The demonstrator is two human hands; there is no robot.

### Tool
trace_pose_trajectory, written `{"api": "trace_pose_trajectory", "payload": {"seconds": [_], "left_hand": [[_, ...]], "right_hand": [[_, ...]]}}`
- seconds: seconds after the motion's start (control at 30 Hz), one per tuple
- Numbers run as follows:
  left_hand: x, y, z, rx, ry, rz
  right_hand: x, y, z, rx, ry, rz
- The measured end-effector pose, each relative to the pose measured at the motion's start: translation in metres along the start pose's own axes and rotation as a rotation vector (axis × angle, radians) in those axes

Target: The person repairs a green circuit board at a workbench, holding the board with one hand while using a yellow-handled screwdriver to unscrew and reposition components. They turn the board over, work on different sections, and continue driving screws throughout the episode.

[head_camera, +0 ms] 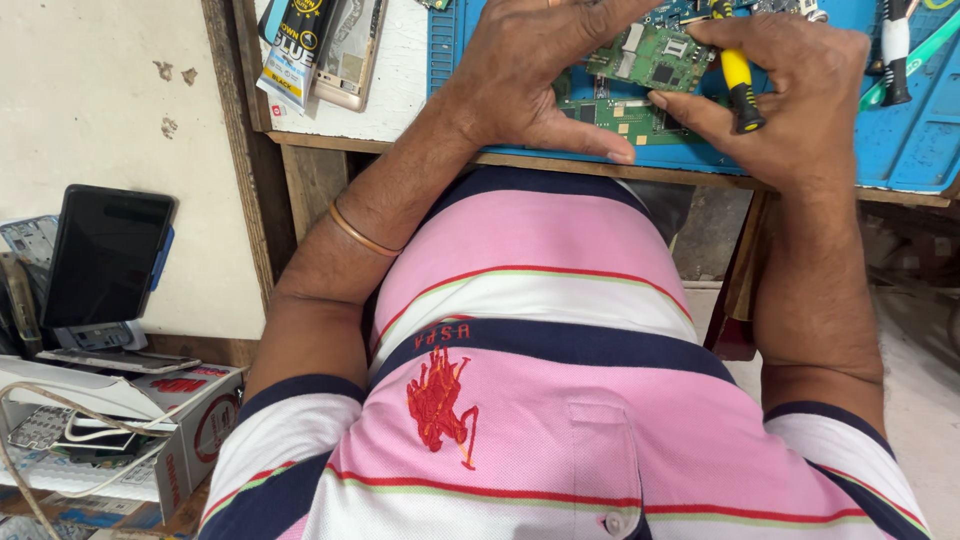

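Blue mat (pixel 905 140), green circuit board (pixel 655 55), tube package (pixel 292 50) far left.

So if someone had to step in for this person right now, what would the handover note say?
Left hand: pressed flat on the green circuit board, steadying it on the blue mat.
Right hand: grips a yellow-and-black screwdriver, whose tip is hidden at the board.
Nearby: a second tool lies on the mat to the right; a glue tube and a phone frame lie on the left of the bench.
Done: board exposed on the mat.
Left: cannot tell which screws remain.
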State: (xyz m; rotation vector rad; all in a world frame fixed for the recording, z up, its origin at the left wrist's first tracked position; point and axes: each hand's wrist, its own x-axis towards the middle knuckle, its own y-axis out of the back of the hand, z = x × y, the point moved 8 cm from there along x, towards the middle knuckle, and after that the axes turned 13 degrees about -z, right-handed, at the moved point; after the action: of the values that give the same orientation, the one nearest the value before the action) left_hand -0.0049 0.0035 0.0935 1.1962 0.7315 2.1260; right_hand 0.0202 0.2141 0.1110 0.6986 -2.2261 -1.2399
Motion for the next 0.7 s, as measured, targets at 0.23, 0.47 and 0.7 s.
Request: {"api": "trace_pose_trajectory", "payload": {"seconds": [0.23, 0.47, 0.7], "left_hand": [[-0.003, -0.015, -0.017, -0.047, 0.087, -0.025], [-0.002, -0.016, -0.011, -0.067, 0.060, -0.057], [0.003, -0.016, -0.010, -0.121, 0.064, -0.108]], "right_hand": [[0.004, 0.002, -0.002, 0.003, 0.011, 0.020], [0.008, 0.001, -0.005, 0.036, 0.001, 0.004], [0.007, -0.001, -0.004, 0.071, -0.012, 0.003]]}}
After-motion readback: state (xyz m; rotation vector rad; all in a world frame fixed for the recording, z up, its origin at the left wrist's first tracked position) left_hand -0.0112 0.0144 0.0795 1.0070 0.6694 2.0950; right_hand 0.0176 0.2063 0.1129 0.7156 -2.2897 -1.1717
